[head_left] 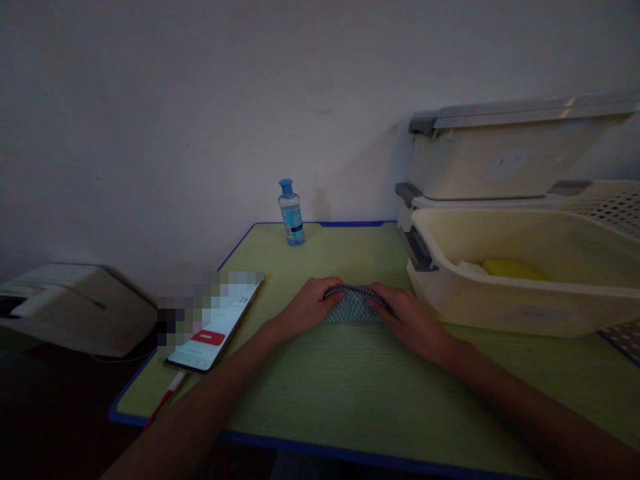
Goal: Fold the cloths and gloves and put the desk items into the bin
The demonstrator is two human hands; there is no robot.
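Observation:
A small piece of blue-grey textured fabric point(354, 308) with a dark, white-flecked band along its far edge lies on the green table. My left hand point(320, 300) grips the left end of that edge, thumb toward me and fingers behind. At the right end my right hand point(395, 308) holds the same band in the same way. Between the two hands the band bows slightly upward. The fingertips behind the fabric are hidden.
To the left a phone point(215, 327) stands tilted with a red-and-white cable point(173, 387) plugged in. A blue-capped bottle point(293, 217) stands near the wall. On the right are an open cream bin point(480, 310) with something yellow point(513, 269) inside and a lidded box point(465, 163) behind it.

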